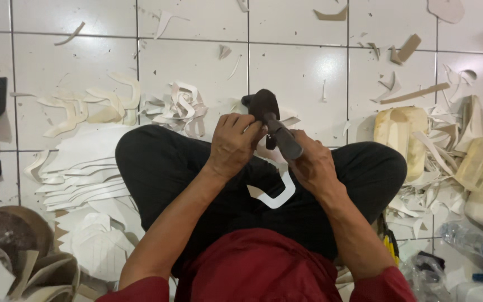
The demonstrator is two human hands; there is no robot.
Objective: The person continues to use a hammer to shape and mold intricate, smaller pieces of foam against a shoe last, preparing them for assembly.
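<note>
The left hand (233, 146) is curled, its fingers bent onto the head of a dark tool (269, 120) and pinching something small and pale against it; what that piece is cannot be made out. The right hand (311, 165) is wrapped tight around the tool's handle, which slants down from the dark head into the fist. Both hands sit close together above the person's crossed legs in black trousers (163, 168), almost touching.

Just below the hands, a white curved cut strip (279, 196) lies on the lap.

To the right of the right hand, 2 pale yellowish tubs (401, 134) stand on the tiled floor with white offcuts draped over and in them; their contents are otherwise hard to see. A clear plastic bottle (479, 243) lies further right and lower, cut off by the frame edge.

Left of the left hand, a stack of white cut sheets (82, 168) lies beside the knee, with curled white scraps (177, 106) beyond it.
</note>
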